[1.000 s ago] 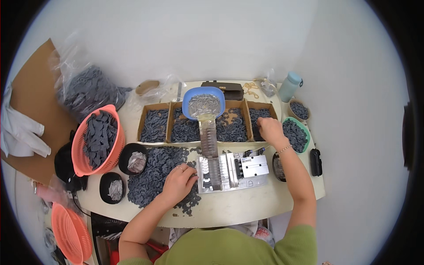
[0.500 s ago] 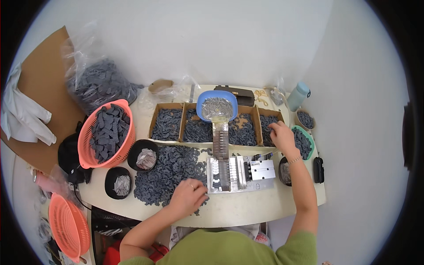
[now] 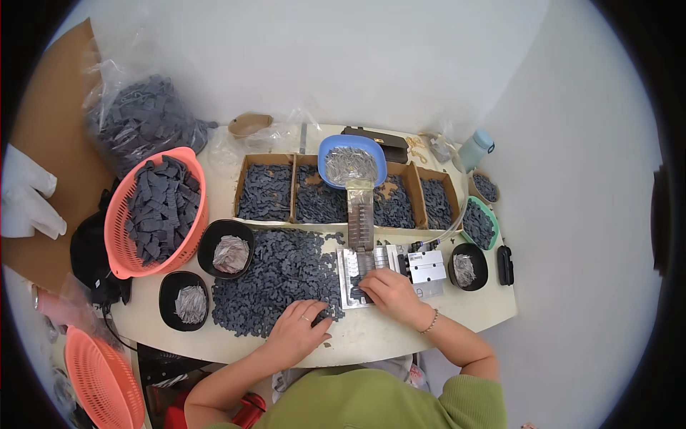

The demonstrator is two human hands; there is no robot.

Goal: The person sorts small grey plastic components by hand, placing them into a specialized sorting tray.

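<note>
My left hand (image 3: pixel 296 334) rests on the near edge of a spread pile of small dark grey pieces (image 3: pixel 275 272). Its fingers are bent, with the thumb apart from them and nothing visible held. Over the left part of a metal fixture (image 3: pixel 348 268), my right hand (image 3: pixel 393 295) has its fingertips pressed together beside grey pieces in the slot. Whatever they pinch is hidden. A clear ribbed chute (image 3: pixel 360 220) slopes down to the fixture from a blue tray (image 3: pixel 330 180) of thin metal pins. Right of it sits a silver cylinder block (image 3: pixel 427 266).
A divided cardboard box (image 3: pixel 294 187) with grey pieces stands behind. Black bowls (image 3: pixel 166 299) (image 3: pixel 207 247) (image 3: pixel 480 280) hold pins. Coral baskets (image 3: pixel 118 250) (image 3: pixel 100 379) stand left. A green tray (image 3: pixel 493 214), a blue bottle (image 3: pixel 475 151) and a black case (image 3: pixel 505 266) lie right.
My right hand has moved from the rightmost box compartment, toward me and left, onto the fixture. The left hand stays at the pile's near edge. The whole view has shifted slightly.
</note>
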